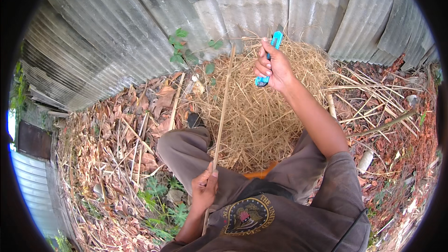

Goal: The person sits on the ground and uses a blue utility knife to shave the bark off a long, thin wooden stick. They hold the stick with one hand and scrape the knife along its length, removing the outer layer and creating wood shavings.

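Note:
My left hand [204, 187] grips the lower part of a long thin pale stick [223, 107], close to my chest. The stick rises steeply toward the corrugated metal wall, its top end near a pile of dry straw [261, 107]. My right hand [273, 65] is raised over the straw pile and is closed around a blue-handled utility knife [269, 56], blade end pointing up. The knife is to the right of the stick's upper end and apart from it. My knees in grey trousers frame the straw.
A grey corrugated metal wall [140, 23] curves across the back. Dry leaves and loose sticks [126, 135] cover the ground at left; more canes [378, 93] lie at right. Small green weeds [161, 205] grow near my left knee, and a vine [179, 46] climbs the wall.

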Demonstrator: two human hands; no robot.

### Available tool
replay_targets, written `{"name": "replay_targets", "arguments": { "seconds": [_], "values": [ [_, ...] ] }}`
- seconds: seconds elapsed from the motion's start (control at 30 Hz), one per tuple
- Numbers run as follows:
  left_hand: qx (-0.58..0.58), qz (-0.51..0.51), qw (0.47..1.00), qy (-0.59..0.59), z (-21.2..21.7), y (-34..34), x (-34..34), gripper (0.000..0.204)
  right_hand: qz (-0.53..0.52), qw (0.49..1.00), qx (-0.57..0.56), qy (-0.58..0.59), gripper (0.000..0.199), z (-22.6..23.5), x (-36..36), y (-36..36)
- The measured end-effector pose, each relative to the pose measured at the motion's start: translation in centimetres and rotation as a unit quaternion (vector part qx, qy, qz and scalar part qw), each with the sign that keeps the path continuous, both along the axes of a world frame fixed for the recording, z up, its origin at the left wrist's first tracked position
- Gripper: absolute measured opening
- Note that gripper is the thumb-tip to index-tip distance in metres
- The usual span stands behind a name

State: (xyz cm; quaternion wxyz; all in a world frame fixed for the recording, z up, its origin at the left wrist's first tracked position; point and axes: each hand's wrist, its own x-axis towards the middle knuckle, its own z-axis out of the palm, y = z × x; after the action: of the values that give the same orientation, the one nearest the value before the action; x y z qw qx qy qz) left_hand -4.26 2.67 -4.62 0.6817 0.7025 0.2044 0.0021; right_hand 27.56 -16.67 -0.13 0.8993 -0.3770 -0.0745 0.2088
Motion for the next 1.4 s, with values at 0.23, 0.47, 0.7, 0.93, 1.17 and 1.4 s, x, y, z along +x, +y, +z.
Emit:
{"name": "replay_targets", "arguments": {
  "seconds": [0.23, 0.47, 0.7, 0.93, 1.17, 1.4],
  "values": [
    [-0.012, 0.025, 0.999, -0.031, -0.6, -0.4, -1.3, 0.028, -0.156, 0.524, -0.757, -0.359, 0.056, -2.4, 3.5, -3.8],
    [0.058, -0.089, 0.992, -0.074, -0.5, -0.8, -0.2, 0.029, -0.027, 0.922, -0.367, -0.123, 0.044, -1.3, 0.9, 0.0],
    [0.384, -0.204, 0.892, -0.126, 1.8, 2.8, 5.7, 0.039, -0.018, 0.979, -0.192, -0.063, 0.034, -0.6, 1.5, -0.8],
    [0.311, -0.200, 0.896, -0.244, 4.6, 1.7, 15.1, 0.049, 0.028, 0.982, -0.164, -0.088, 0.036, 1.1, -1.9, 0.6],
    [-0.115, -0.193, 0.971, -0.080, 3.4, -4.2, 19.1, 0.032, -0.055, 0.867, -0.412, -0.276, 0.048, -0.3, -0.8, -0.2],
    [-0.193, -0.137, 0.968, -0.085, 4.3, -3.6, 19.1, 0.029, -0.102, 0.564, -0.676, -0.463, 0.077, -0.9, -2.3, -1.4]
  ]
}}
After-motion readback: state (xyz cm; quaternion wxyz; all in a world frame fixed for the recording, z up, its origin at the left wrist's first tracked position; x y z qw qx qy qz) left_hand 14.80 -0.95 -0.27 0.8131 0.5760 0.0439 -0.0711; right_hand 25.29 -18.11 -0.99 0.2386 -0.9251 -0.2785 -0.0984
